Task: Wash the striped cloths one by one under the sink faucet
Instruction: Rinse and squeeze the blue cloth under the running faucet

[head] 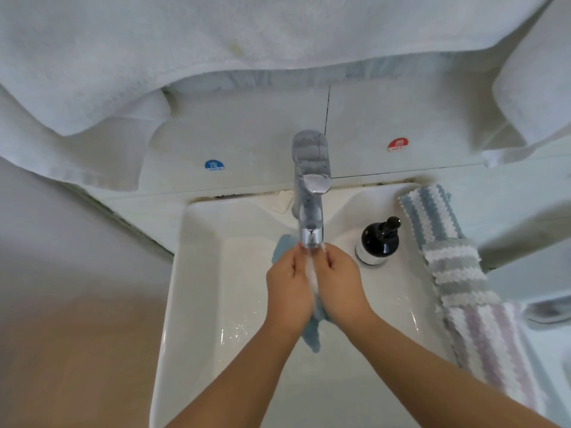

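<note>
both hands point(289, 287) point(341, 285) pinch a blue cloth point(312, 335), seemingly lengthwise from faucet point(310, 186) toward the wearer.

Soap bottle point(377, 242) right of faucet point(310, 186), on sink point(197, 273).

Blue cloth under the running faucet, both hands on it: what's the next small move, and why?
Probably keep rubbing, then shift the grip: the left hand and right hand bunch the blue cloth under the chrome faucet, but its lower end hangs outside the stream.
</note>
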`<state>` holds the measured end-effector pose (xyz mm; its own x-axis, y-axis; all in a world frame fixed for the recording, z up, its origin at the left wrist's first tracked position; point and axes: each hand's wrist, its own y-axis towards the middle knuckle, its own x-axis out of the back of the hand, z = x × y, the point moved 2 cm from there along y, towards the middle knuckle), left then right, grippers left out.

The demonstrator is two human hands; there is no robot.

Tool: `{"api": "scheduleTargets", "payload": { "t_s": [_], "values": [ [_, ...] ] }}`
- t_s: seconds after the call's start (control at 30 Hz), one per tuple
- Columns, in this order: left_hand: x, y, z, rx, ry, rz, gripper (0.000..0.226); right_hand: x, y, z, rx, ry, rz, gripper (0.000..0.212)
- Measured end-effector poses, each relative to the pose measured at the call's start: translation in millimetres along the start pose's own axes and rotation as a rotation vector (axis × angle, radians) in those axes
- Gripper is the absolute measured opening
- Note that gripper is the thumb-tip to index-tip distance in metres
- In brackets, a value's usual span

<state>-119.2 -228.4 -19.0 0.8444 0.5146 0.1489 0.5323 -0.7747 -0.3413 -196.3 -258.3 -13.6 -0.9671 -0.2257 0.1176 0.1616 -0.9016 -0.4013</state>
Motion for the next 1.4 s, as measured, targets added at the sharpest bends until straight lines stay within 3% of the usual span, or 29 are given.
{"api": "scheduleTargets", "payload": {
  "t_s": [0.17, 0.3, 0.43, 0.6, 0.77, 0.93, 1.03, 1.13, 1.3, 1.4],
  "values": [
    [3.5, 4.7, -7.3, -0.064, -0.003, -0.058, 0.043, -0.1, -7.0, 0.1, 0.117, -0.132, 0.059, 0.035],
    [-2.9, 1.8, -5.0, -0.009, 0.009, -0.031, 0.040, 0.4, 12.1, 1.3, 0.083, -0.043, 0.018, 0.036],
    [5.0, 13.8, -12.2, -0.095, 0.015, -0.081, 0.044, -1.7, -2.7, 1.0, 0.105, -0.133, 0.096, 0.036],
    [-5.6, -3.0, -1.7, -0.034, 0.145, 0.013, 0.038, 4.5, 19.3, 6.0, 0.059, -0.026, 0.019, 0.038],
    [5.5, 21.1, -11.6, -0.052, 0.111, -0.081, 0.048, -1.1, -6.6, -6.6, 0.130, -0.121, 0.135, 0.039],
    [-7.2, 7.2, -6.9, 0.035, 0.160, 0.018, 0.037, 6.5, 18.9, 5.3, 0.056, -0.047, 0.014, 0.036],
    [-4.6, 10.5, -4.4, 0.065, 0.068, -0.013, 0.039, 2.7, 14.3, 0.8, 0.071, -0.126, 0.048, 0.035],
    [1.3, 19.5, -7.3, -0.012, 0.001, -0.064, 0.049, 0.6, -6.5, 0.8, 0.167, -0.146, 0.137, 0.037],
    [-6.5, 3.2, -5.4, 0.026, 0.056, 0.026, 0.042, 3.0, 15.5, 3.6, 0.129, -0.104, -0.004, 0.033],
    [0.0, 15.8, -8.9, 0.017, -0.067, -0.041, 0.046, -1.5, 1.9, -3.2, 0.132, -0.103, 0.043, 0.033]
  ]
}}
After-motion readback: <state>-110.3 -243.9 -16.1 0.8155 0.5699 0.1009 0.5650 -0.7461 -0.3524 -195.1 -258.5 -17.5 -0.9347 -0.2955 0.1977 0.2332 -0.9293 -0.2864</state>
